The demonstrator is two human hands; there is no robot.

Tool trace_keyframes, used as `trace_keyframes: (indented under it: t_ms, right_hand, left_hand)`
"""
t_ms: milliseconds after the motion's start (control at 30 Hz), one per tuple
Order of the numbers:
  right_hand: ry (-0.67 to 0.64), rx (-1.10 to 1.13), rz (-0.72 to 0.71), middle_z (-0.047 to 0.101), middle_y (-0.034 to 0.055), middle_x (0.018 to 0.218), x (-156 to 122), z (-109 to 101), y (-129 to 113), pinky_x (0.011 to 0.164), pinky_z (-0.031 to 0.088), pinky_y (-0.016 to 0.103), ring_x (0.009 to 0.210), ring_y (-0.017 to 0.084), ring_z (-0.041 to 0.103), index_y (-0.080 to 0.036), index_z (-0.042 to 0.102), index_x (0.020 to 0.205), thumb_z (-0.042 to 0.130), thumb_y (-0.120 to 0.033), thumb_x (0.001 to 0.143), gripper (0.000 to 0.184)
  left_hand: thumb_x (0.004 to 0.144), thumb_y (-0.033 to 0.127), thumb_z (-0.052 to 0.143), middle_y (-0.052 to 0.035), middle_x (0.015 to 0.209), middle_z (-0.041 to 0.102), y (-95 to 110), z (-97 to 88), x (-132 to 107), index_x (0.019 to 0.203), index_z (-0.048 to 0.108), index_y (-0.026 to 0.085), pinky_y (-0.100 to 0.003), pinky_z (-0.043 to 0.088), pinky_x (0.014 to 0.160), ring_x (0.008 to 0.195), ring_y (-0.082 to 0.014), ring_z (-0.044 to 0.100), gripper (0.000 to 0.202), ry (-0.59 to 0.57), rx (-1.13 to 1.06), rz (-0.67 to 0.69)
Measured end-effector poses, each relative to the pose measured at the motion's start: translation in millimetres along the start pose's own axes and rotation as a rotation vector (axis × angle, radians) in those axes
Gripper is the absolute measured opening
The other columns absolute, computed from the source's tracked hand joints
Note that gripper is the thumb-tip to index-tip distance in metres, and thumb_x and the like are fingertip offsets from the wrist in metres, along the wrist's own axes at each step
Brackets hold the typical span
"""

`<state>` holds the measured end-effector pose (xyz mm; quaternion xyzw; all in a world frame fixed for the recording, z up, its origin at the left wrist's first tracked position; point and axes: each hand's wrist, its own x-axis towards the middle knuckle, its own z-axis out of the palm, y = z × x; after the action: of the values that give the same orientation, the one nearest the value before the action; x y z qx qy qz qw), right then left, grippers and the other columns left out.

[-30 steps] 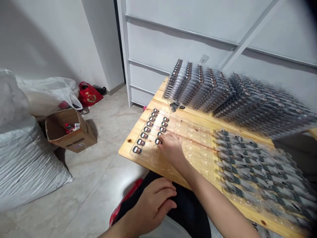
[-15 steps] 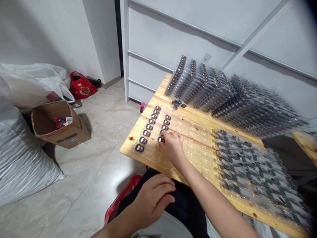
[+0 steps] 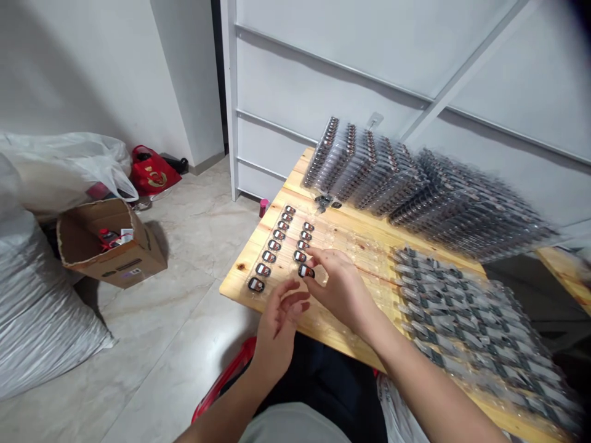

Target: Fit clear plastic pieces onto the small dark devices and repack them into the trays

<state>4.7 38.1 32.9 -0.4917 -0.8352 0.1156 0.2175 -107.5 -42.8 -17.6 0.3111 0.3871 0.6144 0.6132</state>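
Note:
A small black oval piece (image 3: pixel 306 271) with a white and reddish-brown face sits between the thumb and index finger of my right hand (image 3: pixel 344 286). It is over a clear plastic tray (image 3: pixel 281 295), near the lower end of a short column of similar pieces (image 3: pixel 305 235). Along the tray's left side runs a longer column of the same oval pieces (image 3: pixel 269 256). My left hand (image 3: pixel 279 323) hovers by the tray's near edge, fingers loosely curled and apart, with nothing visible in it.
Filled clear trays (image 3: pixel 360 163) stand upright in rows along the back of the wooden table (image 3: pixel 237 286). At right lie trays of dark parts with whitish strips (image 3: pixel 462 320). A few loose dark parts (image 3: pixel 325 202) are behind the tray. A cardboard box (image 3: pixel 115 261) stands on the floor.
My left hand has risen from my lap to the tray's near edge. My right hand has shifted slightly nearer, its fingers more spread, and an oval piece now shows between them.

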Motion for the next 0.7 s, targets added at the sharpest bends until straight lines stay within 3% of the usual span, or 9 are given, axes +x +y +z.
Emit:
trace_keyframes:
  t_ms: [167,367,467,533,600,700]
  right_hand:
    - [0.007,0.053,-0.019,0.058,0.0039,0.084,-6,-26,-12,0.074,0.044,0.031,0.086,0.021,0.051,-0.020,0.055,0.093,0.050,-0.011,0.066,0.029]
    - [0.030,0.099,-0.026,0.057,0.0057,0.088,-21,-27,-6,0.078,0.046,0.033,0.086,0.020,0.052,-0.021,0.054,0.104,0.052,-0.011,0.069,0.036]
    - [-0.042,0.174,-0.052,0.057,0.0052,0.096,-18,-36,6,0.082,0.046,0.030,0.091,0.018,0.052,-0.024,0.053,0.109,0.053,-0.014,0.073,0.038]
    - [-0.147,0.243,-0.044,0.057,0.0036,0.101,-4,-43,28,0.083,0.045,0.027,0.094,0.016,0.053,-0.023,0.055,0.108,0.056,-0.020,0.076,0.032]
    - [-0.192,0.216,0.027,0.058,0.0027,0.103,22,-46,66,0.084,0.045,0.025,0.093,0.014,0.055,-0.021,0.058,0.101,0.054,-0.025,0.081,0.021]
    - [-0.040,-0.107,0.297,0.060,0.0069,0.098,73,-35,136,0.079,0.045,0.025,0.088,0.016,0.057,-0.013,0.059,0.097,0.052,-0.016,0.079,0.020]
  left_hand:
    - [0.079,0.032,0.058,-0.0056,0.112,0.056,-6,25.6,21,0.106,0.052,0.022,-0.032,0.048,0.084,0.099,-0.0172,0.057,0.029,-0.017,-0.373,-0.068]
    - [0.075,0.027,0.063,-0.0030,0.102,0.061,-11,34.2,25,0.098,0.058,0.021,-0.019,0.049,0.079,0.090,-0.0110,0.059,0.024,0.025,-0.434,-0.105]
    - [0.074,0.027,0.064,-0.0028,0.099,0.060,-10,34.2,28,0.097,0.059,0.021,-0.019,0.050,0.076,0.087,-0.0109,0.060,0.024,0.023,-0.421,-0.125]
    - [0.074,0.027,0.065,-0.0030,0.100,0.060,-10,33.6,31,0.097,0.060,0.021,-0.021,0.051,0.076,0.085,-0.0117,0.060,0.024,0.028,-0.432,-0.134]
    - [0.073,0.027,0.066,-0.0028,0.100,0.060,-11,33.3,33,0.096,0.061,0.022,-0.024,0.052,0.076,0.085,-0.0130,0.061,0.024,0.042,-0.447,-0.162]
    - [0.069,0.028,0.069,-0.0024,0.100,0.061,-10,34.5,34,0.093,0.062,0.024,-0.024,0.054,0.072,0.082,-0.0147,0.062,0.025,0.076,-0.451,-0.226]
